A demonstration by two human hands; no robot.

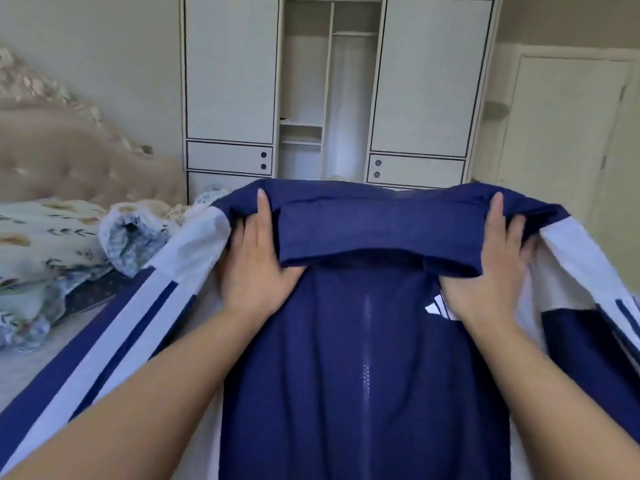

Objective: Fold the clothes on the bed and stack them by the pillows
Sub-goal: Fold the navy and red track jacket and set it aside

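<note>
A navy track jacket (363,341) with white shoulder panels and striped sleeves hangs in front of me, held up by its collar end. My left hand (256,258) grips the left side of the collar, thumb on the front and fingers tucked behind the fabric. At the collar's right side, my right hand (491,268) holds the cloth the same way. The left sleeve (104,341) trails down to the lower left across the bed (31,368). The right sleeve (609,306) drops off to the right. A zip runs down the jacket's middle.
A floral quilt (45,244) and a rumpled patterned cloth (135,233) lie at the left by the padded headboard (69,157). A white wardrobe (332,88) with an open middle section stands behind the bed. A white door (561,140) is at the right.
</note>
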